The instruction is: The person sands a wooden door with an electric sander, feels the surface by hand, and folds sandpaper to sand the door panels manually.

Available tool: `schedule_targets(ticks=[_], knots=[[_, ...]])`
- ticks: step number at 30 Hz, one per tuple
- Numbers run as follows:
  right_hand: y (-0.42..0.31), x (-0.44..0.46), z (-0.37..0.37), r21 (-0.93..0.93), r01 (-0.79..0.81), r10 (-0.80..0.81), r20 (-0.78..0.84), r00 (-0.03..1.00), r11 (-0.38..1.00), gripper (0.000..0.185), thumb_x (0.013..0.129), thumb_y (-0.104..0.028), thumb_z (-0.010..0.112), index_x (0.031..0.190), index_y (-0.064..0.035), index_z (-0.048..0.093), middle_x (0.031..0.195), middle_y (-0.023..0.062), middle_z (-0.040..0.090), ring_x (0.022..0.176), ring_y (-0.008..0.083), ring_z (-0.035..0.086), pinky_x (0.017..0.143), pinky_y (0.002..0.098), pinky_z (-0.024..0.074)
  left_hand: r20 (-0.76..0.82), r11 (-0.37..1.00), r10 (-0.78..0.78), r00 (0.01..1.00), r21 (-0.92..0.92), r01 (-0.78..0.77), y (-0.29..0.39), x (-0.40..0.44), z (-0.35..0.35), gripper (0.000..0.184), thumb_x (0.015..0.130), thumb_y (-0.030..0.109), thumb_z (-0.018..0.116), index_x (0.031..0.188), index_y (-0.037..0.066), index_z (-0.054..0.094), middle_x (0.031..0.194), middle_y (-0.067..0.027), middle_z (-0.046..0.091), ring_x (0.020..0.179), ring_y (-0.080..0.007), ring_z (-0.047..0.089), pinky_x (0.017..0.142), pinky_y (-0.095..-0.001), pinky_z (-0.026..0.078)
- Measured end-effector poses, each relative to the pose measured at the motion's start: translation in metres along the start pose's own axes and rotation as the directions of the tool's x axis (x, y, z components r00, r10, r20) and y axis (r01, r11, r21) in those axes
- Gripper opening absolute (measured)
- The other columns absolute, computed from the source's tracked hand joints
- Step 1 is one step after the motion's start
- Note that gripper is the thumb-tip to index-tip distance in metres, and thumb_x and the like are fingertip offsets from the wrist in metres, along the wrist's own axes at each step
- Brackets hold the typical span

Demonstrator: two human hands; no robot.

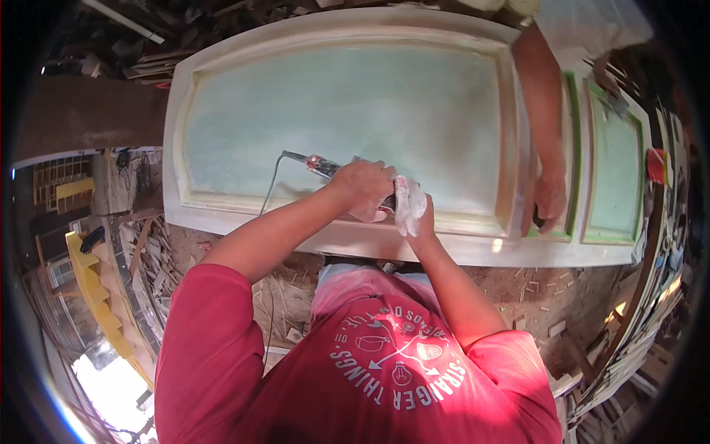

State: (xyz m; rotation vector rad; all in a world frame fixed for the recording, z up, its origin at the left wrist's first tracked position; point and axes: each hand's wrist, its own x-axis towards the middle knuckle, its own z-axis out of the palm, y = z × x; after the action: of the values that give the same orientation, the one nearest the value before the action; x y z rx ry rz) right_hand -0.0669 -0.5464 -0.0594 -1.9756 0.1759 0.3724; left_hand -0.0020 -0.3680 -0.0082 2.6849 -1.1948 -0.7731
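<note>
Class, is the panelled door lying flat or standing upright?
Lying flat: the panelled door spreads out beneath the downward-looking camera, and the left hand holds a corded tool over it.

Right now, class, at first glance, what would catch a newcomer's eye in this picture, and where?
The large white-framed, pale green panel spans the upper middle. Along its lower part, the left hand grips a corded tool beside the whitened right hand, above the red shirt. Another person's arm extends down at upper right.

The red shirt (347,377) reads "STRANGER THINGS" and, less clearly, "FRIENDS DON'T LIE".
</note>
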Motion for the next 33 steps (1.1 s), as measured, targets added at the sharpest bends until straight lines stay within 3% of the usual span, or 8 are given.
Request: schedule_targets(ticks=[5, 10, 12, 15, 25, 28, 29, 33], knots=[[0.048, -0.004, -0.084, 0.063, 0.019, -0.011, -0.128, 0.992, 0.998, 0.051, 0.117, -0.045, 0.048, 0.107, -0.0007, 0.071, 0.088, 0.0269, 0.072, 0.081, 0.0447, 0.070, 0.078, 0.0503, 0.0544, 0.068, 0.999, 0.017, 0.998, -0.035, -0.014, 0.067, 0.080, -0.022, 0.055, 0.079, 0.045, 0.080, 0.119, 0.008, 0.073, 0.126, -0.0159, 0.068, 0.119, -0.0362, 0.068, 0.099, -0.0510, 0.059], [0.086, 0.001, -0.154, 0.072, -0.072, 0.082, -0.142, 0.987, 0.995, 0.054, 0.118, -0.046, 0.046, 0.103, 0.0003, 0.069, 0.083, 0.0194, 0.069, 0.077, 0.0289, 0.067, 0.078, 0.0448, 0.0545, -0.099, 0.993, 0.068, 0.993, -0.090, -0.077, 0.115, 0.136, -0.016, 0.047, 0.079, 0.041, 0.081, 0.111, 0.007, 0.075, 0.124, -0.0169, 0.069, 0.117, -0.0366, 0.069, 0.097, -0.0500, 0.060], [0.091, 0.005, -0.175, 0.001, -0.097, 0.097, -0.133, 0.986, 0.995, 0.055, 0.118, -0.046, 0.046, 0.102, 0.0009, 0.069, 0.080, 0.0180, 0.066, 0.075, 0.0281, 0.064, 0.076, 0.0439, 0.0540, -0.074, 0.992, 0.031, 0.997, -0.116, -0.039, 0.130, 0.151, -0.023, 0.046, 0.079, 0.041, 0.082, 0.109, 0.006, 0.076, 0.124, -0.0177, 0.069, 0.118, -0.0368, 0.069, 0.097, -0.0500, 0.060], [0.074, 0.004, -0.190, 0.085, -0.108, 0.115, -0.080, 0.990, 0.990, 0.054, 0.118, -0.045, 0.045, 0.102, 0.0005, 0.069, 0.079, 0.0183, 0.065, 0.072, 0.0291, 0.063, 0.074, 0.0444, 0.0529, -0.066, 0.989, 0.007, 0.998, -0.150, -0.017, 0.135, 0.157, -0.024, 0.047, 0.080, 0.041, 0.082, 0.108, 0.004, 0.077, 0.122, -0.0200, 0.070, 0.117, -0.0382, 0.069, 0.096, -0.0504, 0.060], [0.048, 0.023, -0.089, -0.005, 0.005, -0.005, -0.033, 0.999, 1.000, 0.053, 0.117, -0.044, 0.048, 0.102, 0.0010, 0.071, 0.077, 0.0242, 0.064, 0.071, 0.0356, 0.063, 0.074, 0.0479, 0.0516, -0.038, 0.969, -0.150, 0.988, -0.205, 0.140, 0.074, 0.069, -0.024, 0.049, 0.078, 0.041, 0.081, 0.112, 0.005, 0.077, 0.123, -0.0193, 0.070, 0.116, -0.0386, 0.070, 0.095, -0.0521, 0.061], [0.012, 0.025, -0.041, -0.084, 0.140, -0.142, -0.029, 0.989, 0.987, 0.053, 0.117, -0.045, 0.048, 0.103, 0.0006, 0.071, 0.078, 0.0254, 0.066, 0.072, 0.0377, 0.064, 0.074, 0.0482, 0.0519, -0.049, 0.953, -0.232, 0.972, -0.211, 0.217, 0.039, 0.026, -0.008, 0.050, 0.077, 0.041, 0.081, 0.113, 0.007, 0.077, 0.125, -0.0188, 0.070, 0.118, -0.0391, 0.069, 0.097, -0.0523, 0.061], [-0.007, 0.023, -0.024, -0.021, 0.048, -0.048, 0.021, 0.999, 0.999, 0.055, 0.117, -0.047, 0.047, 0.101, 0.0004, 0.072, 0.079, 0.0270, 0.066, 0.073, 0.0417, 0.063, 0.075, 0.0476, 0.0525, -0.061, 0.951, -0.249, 0.967, -0.206, 0.232, 0.025, 0.010, -0.001, 0.050, 0.077, 0.041, 0.081, 0.114, 0.007, 0.077, 0.125, -0.0192, 0.070, 0.118, -0.0395, 0.069, 0.097, -0.0526, 0.060], [-0.034, 0.029, 0.063, 0.018, 0.016, -0.017, 0.067, 0.998, 1.000, 0.058, 0.116, -0.048, 0.046, 0.095, -0.0010, 0.073, 0.083, 0.0279, 0.069, 0.080, 0.0481, 0.067, 0.078, 0.0511, 0.0538, -0.161, 0.946, -0.297, 0.941, -0.186, 0.266, -0.031, -0.060, 0.024, 0.053, 0.075, 0.041, 0.082, 0.114, 0.007, 0.077, 0.124, -0.0209, 0.072, 0.117, -0.0411, 0.070, 0.099, -0.0524, 0.060]])
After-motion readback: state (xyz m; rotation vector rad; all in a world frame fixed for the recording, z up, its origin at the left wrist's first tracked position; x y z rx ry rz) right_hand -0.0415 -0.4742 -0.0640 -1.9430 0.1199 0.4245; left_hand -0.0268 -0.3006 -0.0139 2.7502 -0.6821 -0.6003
